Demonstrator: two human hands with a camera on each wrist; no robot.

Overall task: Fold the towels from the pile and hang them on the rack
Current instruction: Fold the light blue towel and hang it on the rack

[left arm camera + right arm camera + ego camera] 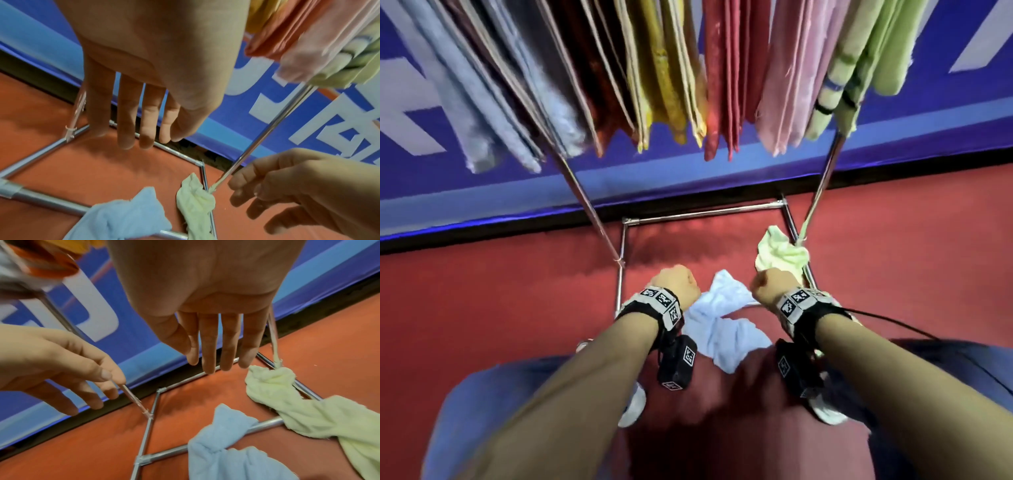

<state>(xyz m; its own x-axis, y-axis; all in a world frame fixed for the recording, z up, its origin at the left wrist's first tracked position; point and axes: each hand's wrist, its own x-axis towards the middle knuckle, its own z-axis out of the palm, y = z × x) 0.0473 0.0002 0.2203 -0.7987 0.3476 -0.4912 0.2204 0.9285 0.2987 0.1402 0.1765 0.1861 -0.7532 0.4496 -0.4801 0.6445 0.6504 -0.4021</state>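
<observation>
A crumpled light blue towel (726,325) lies on the red floor across the rack's front base bar. A pale green towel (780,255) lies bunched against the right base bar. My left hand (677,281) and right hand (774,285) hang just above them, fingers pointing down and hidden in the head view. In the left wrist view my left hand (148,139) has straight fingers and holds nothing above the blue towel (123,216). In the right wrist view my right hand (213,366) is equally straight and empty, above the green towel (287,402) and the blue towel (226,443).
The metal rack (702,214) stands on the red floor against a blue wall banner (482,192). Several folded towels (654,68) in blue, red, yellow, pink and green hang from its top. Slanted rack legs (585,192) run down on both sides of my hands.
</observation>
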